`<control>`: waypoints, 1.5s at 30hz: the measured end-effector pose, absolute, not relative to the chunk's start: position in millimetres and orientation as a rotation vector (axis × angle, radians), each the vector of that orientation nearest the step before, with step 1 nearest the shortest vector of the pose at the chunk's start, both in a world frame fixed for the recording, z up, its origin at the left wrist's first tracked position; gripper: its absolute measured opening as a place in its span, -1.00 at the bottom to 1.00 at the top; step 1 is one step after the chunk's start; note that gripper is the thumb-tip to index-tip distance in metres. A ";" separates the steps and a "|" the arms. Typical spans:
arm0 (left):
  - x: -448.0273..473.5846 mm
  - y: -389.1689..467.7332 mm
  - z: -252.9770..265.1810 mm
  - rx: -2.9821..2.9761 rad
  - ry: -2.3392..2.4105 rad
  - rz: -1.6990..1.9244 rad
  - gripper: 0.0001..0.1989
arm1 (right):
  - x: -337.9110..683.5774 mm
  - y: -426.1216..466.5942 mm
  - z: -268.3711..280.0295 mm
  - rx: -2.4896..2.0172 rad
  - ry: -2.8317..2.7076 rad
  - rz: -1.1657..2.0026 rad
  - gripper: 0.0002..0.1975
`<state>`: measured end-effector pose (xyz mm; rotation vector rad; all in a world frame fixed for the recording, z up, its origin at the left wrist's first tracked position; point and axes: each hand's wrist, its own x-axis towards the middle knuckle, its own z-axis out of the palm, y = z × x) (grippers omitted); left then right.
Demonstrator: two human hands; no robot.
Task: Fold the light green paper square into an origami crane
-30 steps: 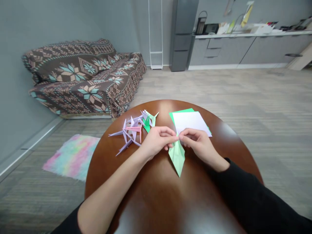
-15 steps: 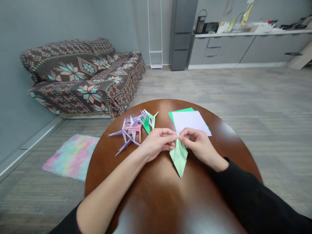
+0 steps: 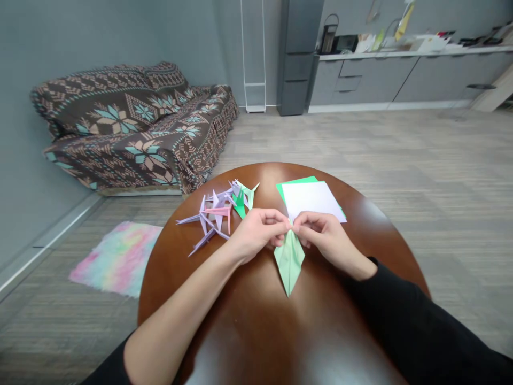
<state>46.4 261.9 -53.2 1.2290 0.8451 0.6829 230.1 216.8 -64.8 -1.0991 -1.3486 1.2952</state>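
Hands: I am seeing left hand point(image 3: 256, 233) and right hand point(image 3: 326, 238) pinching the fold point(image 3: 289, 259) top together at frame centre, above the table point(image 3: 256, 321); cranes point(image 3: 218, 214) lying left, sheets point(image 3: 310, 198) behind.

text: none legible | labels: none | numbers: none | signs: none
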 end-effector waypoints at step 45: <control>50.3 255.3 -44.6 1.373 0.875 0.698 -0.76 | 232.7 221.2 -74.3 -1.025 -1.238 1.362 -0.82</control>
